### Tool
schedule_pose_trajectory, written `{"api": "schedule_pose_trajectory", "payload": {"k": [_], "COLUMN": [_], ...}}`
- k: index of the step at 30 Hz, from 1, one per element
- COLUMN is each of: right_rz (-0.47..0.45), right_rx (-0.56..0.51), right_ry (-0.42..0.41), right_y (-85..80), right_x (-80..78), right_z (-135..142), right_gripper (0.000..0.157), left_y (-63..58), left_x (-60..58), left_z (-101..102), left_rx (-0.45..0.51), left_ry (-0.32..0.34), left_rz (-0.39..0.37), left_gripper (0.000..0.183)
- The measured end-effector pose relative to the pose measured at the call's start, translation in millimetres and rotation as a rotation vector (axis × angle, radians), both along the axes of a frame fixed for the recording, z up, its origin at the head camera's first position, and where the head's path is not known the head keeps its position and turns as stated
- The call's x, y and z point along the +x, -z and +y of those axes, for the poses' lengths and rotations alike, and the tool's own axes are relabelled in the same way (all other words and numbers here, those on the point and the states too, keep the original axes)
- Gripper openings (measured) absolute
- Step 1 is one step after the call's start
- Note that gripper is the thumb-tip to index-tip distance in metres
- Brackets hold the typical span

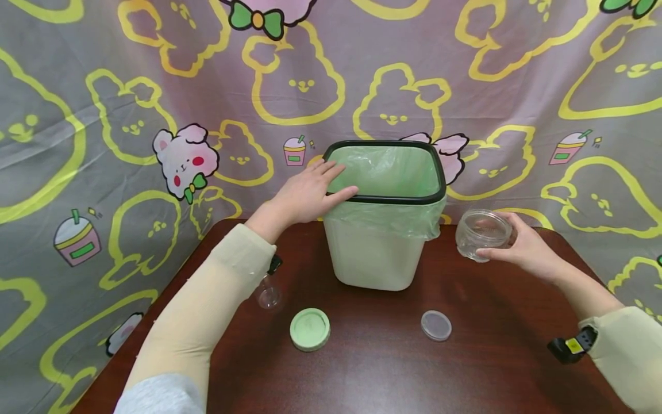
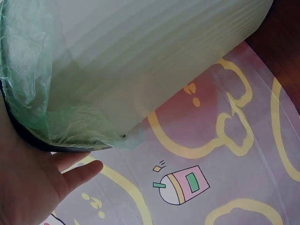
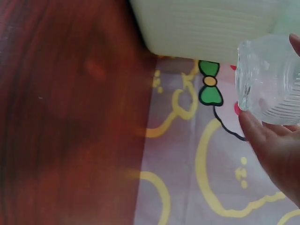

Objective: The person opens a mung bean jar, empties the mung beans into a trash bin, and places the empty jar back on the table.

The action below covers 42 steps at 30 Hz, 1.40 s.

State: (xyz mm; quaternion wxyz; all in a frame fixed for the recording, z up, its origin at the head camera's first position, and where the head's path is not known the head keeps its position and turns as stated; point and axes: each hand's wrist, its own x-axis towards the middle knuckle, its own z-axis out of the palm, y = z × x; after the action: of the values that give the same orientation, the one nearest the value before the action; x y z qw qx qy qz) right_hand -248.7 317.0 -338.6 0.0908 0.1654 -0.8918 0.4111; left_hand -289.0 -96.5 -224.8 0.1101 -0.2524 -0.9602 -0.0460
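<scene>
A cream trash bin (image 1: 376, 253) with a black rim and a pale green bag (image 1: 398, 221) folded over it stands at the middle back of the table. My left hand (image 1: 312, 192) rests on the bin's left rim, fingers extended; the left wrist view shows this hand (image 2: 33, 187) beside the rim. To the right of the bin, my right hand (image 1: 530, 247) grips a clear, wide-mouthed jar (image 1: 478, 238) above the table. The jar (image 3: 269, 79) appears ribbed and see-through in the right wrist view, with fingers and thumb around it.
A green lid (image 1: 310, 329) and a translucent round disc (image 1: 436, 325) lie on the dark wooden table (image 1: 372, 368) in front of the bin. Another small clear container (image 1: 268, 296) stands left, partly hidden by my left arm. A patterned curtain (image 1: 310, 75) hangs close behind.
</scene>
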Motion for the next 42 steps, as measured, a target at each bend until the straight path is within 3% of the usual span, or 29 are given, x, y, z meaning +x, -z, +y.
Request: {"api": "schedule_pose_trajectory", "payload": {"k": [15,19,25,32,42], "right_rz": [0.015,-0.001,-0.095,-0.163,-0.191], "right_rx": [-0.032,0.001,0.077,0.082,0.088], "right_ry": [-0.057,-0.030,0.025,0.019,0.010], "right_y": [47.0,52.6,58.7,68.4,79.3], "right_x": [1.0,-0.8,-3.5,-5.9,-8.5], "right_z": [-1.3,-2.9,-3.8,-2.1,-2.6], "right_gripper": [0.074,0.076,0.083,0.085,0.085], "left_y": [1.5,0.5,-0.3,-0.6,-0.8], "left_x": [-0.7,-0.3,-0.3,0.8,0.6], "left_z": [-1.6,-1.8,-1.4,-0.3,0.2], "left_rx": [0.003,0.001,-0.005,-0.006,-0.011], "left_ry": [0.005,0.002,0.000,0.001,-0.002], "left_rz": [0.000,0.000,-0.002,-0.002,-0.007], "left_gripper": [0.079,0.079,0.080,0.080,0.080]}}
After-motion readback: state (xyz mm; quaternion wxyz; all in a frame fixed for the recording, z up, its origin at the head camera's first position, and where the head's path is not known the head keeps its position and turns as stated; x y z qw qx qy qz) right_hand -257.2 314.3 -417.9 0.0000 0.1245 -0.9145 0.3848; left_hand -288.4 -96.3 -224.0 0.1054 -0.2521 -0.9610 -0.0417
